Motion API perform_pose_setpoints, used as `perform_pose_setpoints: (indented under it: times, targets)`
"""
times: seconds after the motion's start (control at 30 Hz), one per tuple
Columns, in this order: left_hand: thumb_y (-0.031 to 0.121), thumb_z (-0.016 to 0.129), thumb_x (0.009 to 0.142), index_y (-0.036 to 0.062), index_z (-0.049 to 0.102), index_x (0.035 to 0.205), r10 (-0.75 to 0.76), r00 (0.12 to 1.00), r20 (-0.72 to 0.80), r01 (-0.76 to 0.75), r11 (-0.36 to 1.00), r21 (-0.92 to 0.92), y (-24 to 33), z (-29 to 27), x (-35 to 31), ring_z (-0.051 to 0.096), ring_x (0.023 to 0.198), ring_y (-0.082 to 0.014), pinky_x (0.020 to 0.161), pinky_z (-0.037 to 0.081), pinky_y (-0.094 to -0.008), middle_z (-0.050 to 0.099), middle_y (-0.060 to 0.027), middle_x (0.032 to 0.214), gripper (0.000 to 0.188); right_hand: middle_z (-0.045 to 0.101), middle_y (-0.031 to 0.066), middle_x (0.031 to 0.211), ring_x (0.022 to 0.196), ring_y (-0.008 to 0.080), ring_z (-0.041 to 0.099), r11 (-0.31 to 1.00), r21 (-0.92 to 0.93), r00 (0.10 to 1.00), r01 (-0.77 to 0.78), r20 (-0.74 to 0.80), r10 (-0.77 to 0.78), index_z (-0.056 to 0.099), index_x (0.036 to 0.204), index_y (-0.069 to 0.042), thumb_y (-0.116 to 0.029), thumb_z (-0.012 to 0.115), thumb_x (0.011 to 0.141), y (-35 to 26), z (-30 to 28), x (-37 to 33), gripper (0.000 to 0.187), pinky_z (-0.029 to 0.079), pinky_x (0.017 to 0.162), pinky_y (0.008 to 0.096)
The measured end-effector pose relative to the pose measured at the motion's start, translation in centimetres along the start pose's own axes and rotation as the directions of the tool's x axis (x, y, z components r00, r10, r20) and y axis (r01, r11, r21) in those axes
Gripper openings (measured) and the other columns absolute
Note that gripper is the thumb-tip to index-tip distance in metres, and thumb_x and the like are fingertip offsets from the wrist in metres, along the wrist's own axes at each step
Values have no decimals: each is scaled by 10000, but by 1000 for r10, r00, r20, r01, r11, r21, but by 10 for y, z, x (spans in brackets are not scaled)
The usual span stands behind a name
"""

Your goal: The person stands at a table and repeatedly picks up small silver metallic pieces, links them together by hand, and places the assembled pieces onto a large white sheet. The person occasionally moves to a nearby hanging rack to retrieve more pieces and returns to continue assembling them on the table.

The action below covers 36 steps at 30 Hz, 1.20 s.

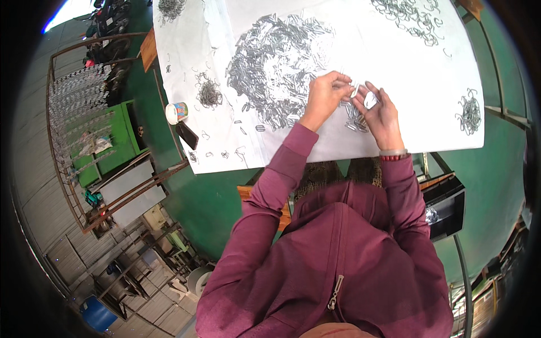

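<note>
My left hand (324, 98) is closed in a pinch over the table, its fingertips at a small shiny oval metal piece (354, 91). My right hand (384, 118) is turned partly palm up beside it, fingers curled round a small white piece (370, 101) whose kind I cannot make out. The fingertips of both hands nearly meet. To the left of them spreads a large pile of elongated silvery metal loops (253, 67). A smaller cluster of these loops (356, 121) lies under and between my hands.
White sheeting covers the table (315, 147). Thin dark hooks lie in heaps at the far right (414, 19), right edge (469, 115) and left (209, 93). By the left edge are a paper cup (177, 112) and a black phone (187, 136). A black crate (448, 205) stands below right.
</note>
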<state>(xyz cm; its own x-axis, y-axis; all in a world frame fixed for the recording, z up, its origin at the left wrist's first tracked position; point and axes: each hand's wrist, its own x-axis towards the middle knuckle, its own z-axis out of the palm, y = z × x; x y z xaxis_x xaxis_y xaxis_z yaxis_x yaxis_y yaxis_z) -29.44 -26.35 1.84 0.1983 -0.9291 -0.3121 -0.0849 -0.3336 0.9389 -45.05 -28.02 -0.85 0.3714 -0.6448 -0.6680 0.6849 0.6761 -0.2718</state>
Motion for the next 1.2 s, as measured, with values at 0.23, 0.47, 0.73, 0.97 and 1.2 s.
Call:
perform_pose_setpoints:
  times: [0.23,0.47,0.73,0.97,1.2]
  targets:
    - [86,682,770,81,680,957,411,855,317,-489,434,757,-34,-48,37,586,817,-224,743,502,-317,619,-68,849,187,503,164,1009,908,275,510,994,107,993,13,117,-26,432,1139,40,-176,356,994,-35,4,13,272,455,868,412]
    - [142,666,793,49,655,849,358,812,461,-547,189,816,-32,-52,33,563,880,-263,735,499,-346,584,-60,860,109,499,161,1002,908,264,516,991,107,993,80,73,-88,417,1182,46,-168,340,998,-56,-31,-5,292,471,859,399]
    - [55,637,836,-13,663,1024,-21,962,272,-82,930,359,43,-19,10,667,681,-146,654,535,-260,694,-113,811,201,486,196,1102,1063,319,510,998,4,995,-70,69,70,359,1292,81,-303,219,1021,-16,12,-18,490,421,1004,455]
    - [19,698,795,-76,589,1090,-158,958,238,143,986,81,51,-25,1,675,681,-163,609,548,-242,684,-158,791,329,487,178,1092,1045,284,505,995,34,986,-96,139,90,380,1287,65,-338,183,1023,-14,20,-14,520,439,978,442]
    - [53,725,778,-25,626,1035,-145,975,167,134,988,76,47,-25,-11,638,650,-123,590,515,-240,688,-103,788,286,507,177,1063,963,274,516,992,35,988,-120,101,116,414,1235,43,-325,223,1022,-12,45,-31,466,433,948,452]
